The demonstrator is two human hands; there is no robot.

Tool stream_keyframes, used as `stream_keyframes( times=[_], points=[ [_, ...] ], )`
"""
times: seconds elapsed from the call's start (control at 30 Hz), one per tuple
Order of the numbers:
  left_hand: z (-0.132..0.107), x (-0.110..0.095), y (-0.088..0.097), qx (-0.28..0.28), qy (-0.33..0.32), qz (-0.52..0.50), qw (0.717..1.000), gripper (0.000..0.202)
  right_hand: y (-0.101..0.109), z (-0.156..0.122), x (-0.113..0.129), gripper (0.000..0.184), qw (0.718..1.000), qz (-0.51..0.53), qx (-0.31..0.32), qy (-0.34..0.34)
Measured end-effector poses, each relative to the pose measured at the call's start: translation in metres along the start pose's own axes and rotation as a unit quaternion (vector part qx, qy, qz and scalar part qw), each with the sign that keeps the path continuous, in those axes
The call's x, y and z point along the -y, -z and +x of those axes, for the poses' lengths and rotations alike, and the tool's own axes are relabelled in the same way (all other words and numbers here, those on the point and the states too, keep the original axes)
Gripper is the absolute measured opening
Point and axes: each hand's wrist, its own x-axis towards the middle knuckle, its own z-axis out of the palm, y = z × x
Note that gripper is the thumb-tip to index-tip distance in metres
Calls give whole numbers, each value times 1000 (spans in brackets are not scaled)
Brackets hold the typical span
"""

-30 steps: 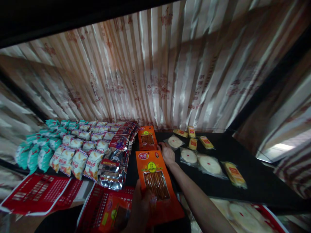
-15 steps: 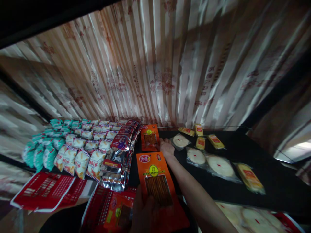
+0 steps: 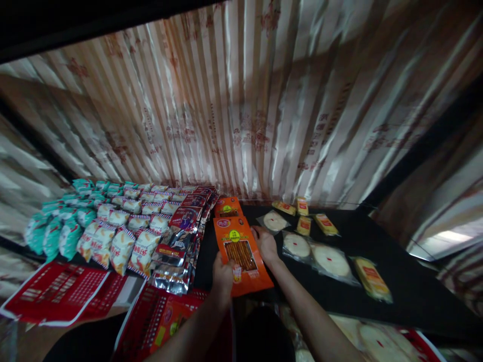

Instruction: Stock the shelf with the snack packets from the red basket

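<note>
An orange snack packet [image 3: 243, 254] with a clear window showing brown strips is held low over the black shelf. My left hand [image 3: 223, 274] grips its lower left edge, thumb on the front. My right hand [image 3: 266, 244] is closed at its upper right edge, with fingertips partly hidden. Just behind lies a second orange packet [image 3: 228, 206], its lower part covered by the held one. To the left are overlapping dark red and silver packets [image 3: 184, 226]. Right of my right hand are round white flatbreads in clear wrap [image 3: 296, 245].
Rows of white snack bags [image 3: 121, 246] and teal bags [image 3: 71, 231] fill the shelf's left side. Yellow wrapped packs [image 3: 372, 279] lie on the black shelf [image 3: 411, 271] at right. Red baskets [image 3: 56, 291] stand below the front edge. A pleated printed curtain [image 3: 241, 110] hangs behind.
The orange packet has moved up and forward over the shelf in my left hand. My right hand has left the rear packet and come back to the held packet's right edge.
</note>
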Motion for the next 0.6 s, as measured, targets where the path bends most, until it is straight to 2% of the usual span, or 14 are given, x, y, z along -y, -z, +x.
stream_keyframes(
  times=[0.07,0.13,0.2,0.23,0.3,0.43,0.53,0.6],
  points=[
    [8,-3,-10,9,1,0,1000,30,2,2,-5,40,980,185,-3,-72],
    [17,-5,-17,8,-6,12,1000,29,6,1,-9,46,924,353,30,-145],
    [26,-6,-23,-7,-2,25,1000,30,10,-1,-10,41,880,435,74,-179],
    [30,-7,-26,-10,2,31,999,31,11,-3,-10,36,873,444,94,-179],
    [39,-8,-31,-6,-8,64,998,33,13,-6,-8,29,882,428,120,-157],
    [54,-11,-36,-32,-89,212,973,39,8,-1,-3,25,930,337,115,-91],
    [60,-13,-36,-60,-119,367,921,57,1,14,-1,22,966,237,87,-54],
    [60,-15,-36,-74,-147,473,865,64,-3,24,2,22,985,149,78,-29]
  ],
)
